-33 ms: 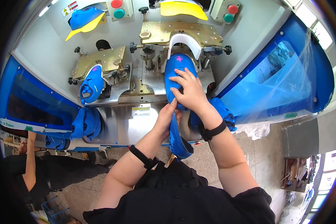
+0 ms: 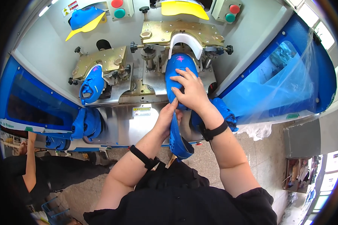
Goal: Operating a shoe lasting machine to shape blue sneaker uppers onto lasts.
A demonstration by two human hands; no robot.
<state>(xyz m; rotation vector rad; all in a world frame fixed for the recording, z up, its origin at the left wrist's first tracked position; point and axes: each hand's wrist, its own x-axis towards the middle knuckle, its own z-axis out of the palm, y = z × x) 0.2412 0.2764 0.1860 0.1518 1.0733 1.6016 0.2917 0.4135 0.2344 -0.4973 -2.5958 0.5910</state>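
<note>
A blue shoe upper (image 2: 172, 77) with a pink mark lies toe-forward at the right-hand press station, its toe by a white curved band (image 2: 186, 40). My right hand (image 2: 191, 89) rests on its top with fingers spread, pressing nothing visibly between them. Below it, my left hand (image 2: 166, 119) is closed on the upper's side edge, thumb pointing forward. The rear part of the upper (image 2: 179, 144) hangs down past the machine's front edge, open side showing. My left fingertips are partly hidden behind it.
Another blue upper (image 2: 92, 85) sits on the left station. Brass plates (image 2: 182, 32) with black knobs stand over both. More blue uppers hang at the front edge, left (image 2: 87, 123) and right (image 2: 224, 112). Blue side panels (image 2: 37, 101) flank the machine. A person (image 2: 64, 172) is at far left.
</note>
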